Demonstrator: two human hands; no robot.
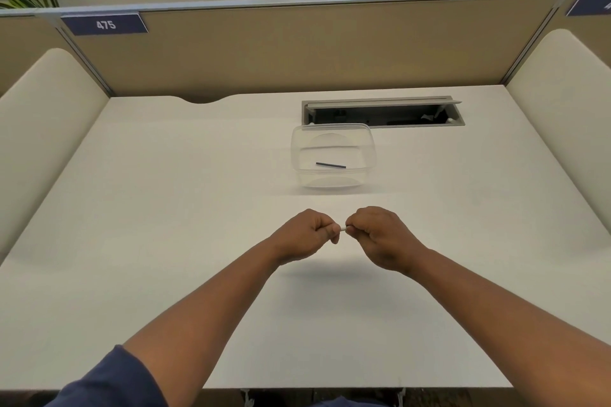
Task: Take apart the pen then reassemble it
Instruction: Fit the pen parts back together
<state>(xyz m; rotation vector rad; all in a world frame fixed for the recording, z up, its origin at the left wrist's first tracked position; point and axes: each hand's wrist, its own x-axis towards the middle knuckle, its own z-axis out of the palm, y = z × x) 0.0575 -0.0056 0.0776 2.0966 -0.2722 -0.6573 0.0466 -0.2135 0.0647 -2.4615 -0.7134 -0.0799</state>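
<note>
Both hands are held together above the middle of the white desk [165, 241]. My left hand [305, 235] and my right hand [380, 236] are both closed around a pale pen [343, 228]. Only a short whitish piece of it shows in the small gap between the fists; the rest is hidden in my fingers. Beyond the hands stands a clear plastic container [370, 145]. A thin dark pen part [330, 165], a short stick, lies on its floor.
An open grey cable tray [383, 114] is set into the desk behind the container. A tan partition [314, 49] closes off the back, and cream padded dividers [46, 116] flank both sides. The desk's front edge runs below my forearms.
</note>
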